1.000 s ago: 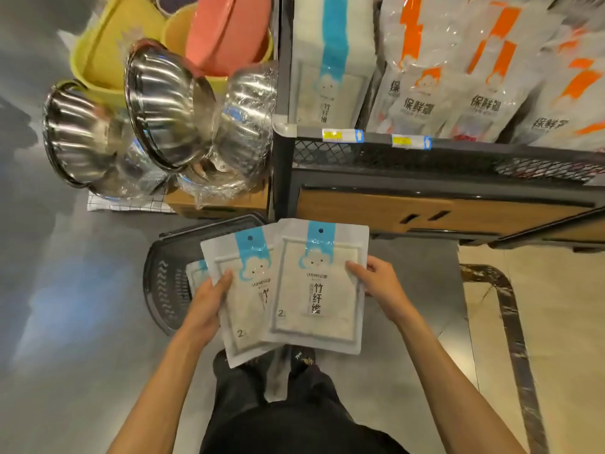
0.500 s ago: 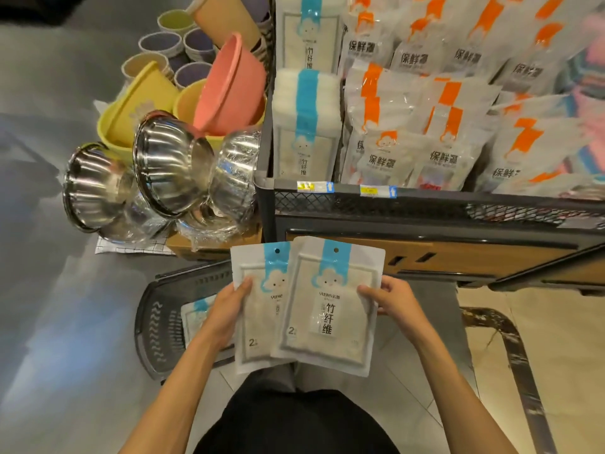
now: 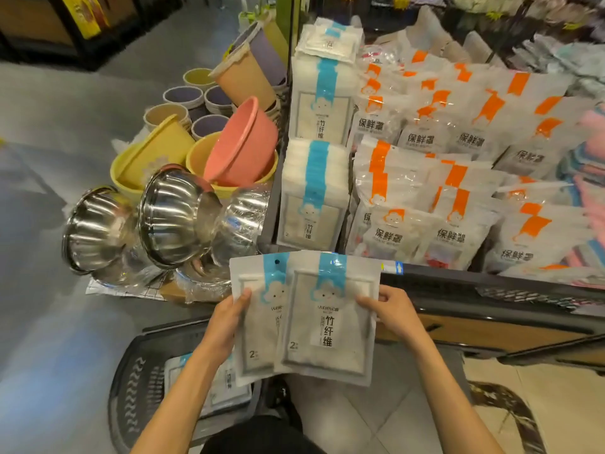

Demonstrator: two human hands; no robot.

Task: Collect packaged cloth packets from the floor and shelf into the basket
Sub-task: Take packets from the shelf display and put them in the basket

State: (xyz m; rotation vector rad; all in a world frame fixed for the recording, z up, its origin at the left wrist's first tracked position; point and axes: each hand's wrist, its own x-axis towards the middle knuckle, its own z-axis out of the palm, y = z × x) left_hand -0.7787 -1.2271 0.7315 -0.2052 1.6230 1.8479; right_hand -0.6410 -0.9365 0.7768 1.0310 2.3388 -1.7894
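Observation:
Two white cloth packets with blue stripes overlap in front of me. My left hand (image 3: pixel 227 317) grips the left packet (image 3: pixel 253 335) by its left edge. My right hand (image 3: pixel 391 311) grips the right packet (image 3: pixel 330 319) by its right edge. Below them on the floor stands the black basket (image 3: pixel 131 398), with another cloth packet (image 3: pixel 217 385) lying inside, partly hidden by my left arm. More stacked blue-striped cloth packets (image 3: pixel 311 194) fill the left end of the shelf (image 3: pixel 474 290).
Orange-striped bags (image 3: pixel 435 198) crowd the shelf to the right. Left of the shelf sit wrapped steel bowls (image 3: pixel 170 217), a pink basin (image 3: pixel 242 145), yellow basins and several plastic bins (image 3: pixel 248 73) on the grey floor.
Both hands have lifted the two packets higher, up to the shelf's front edge, and the view has tilted upward to show more of the shelf.

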